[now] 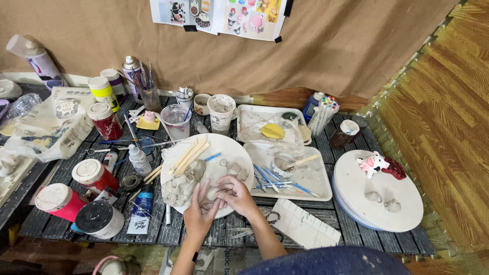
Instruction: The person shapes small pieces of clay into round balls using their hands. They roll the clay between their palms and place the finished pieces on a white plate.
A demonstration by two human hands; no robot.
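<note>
paint jars [94, 175]: sitting lower left of the frame, red ones with white lids plus a dark one, nobody's touching them right now.

left hand [199, 214]: lying low in the middle of the frame, fingers curling round the near side of the clay piece, closed on it.

clay piece [213, 193]: small pale grey lump, being squeezed between both hands over the near edge of the round white board [232, 147].

right hand [235, 196]: coming in from the right, fingertips pinching down on the same lump, so both hands are together on it.

step: looks like shaping is going on, pressing the lump into form.

next move: I'd guess it's calling for gentle, even pinching so it isn't cracking.

loose clay bits [179, 189]: sitting just left of the hands on the board.

painted cow figure [372, 164]: standing right of frame on another round board.
</note>
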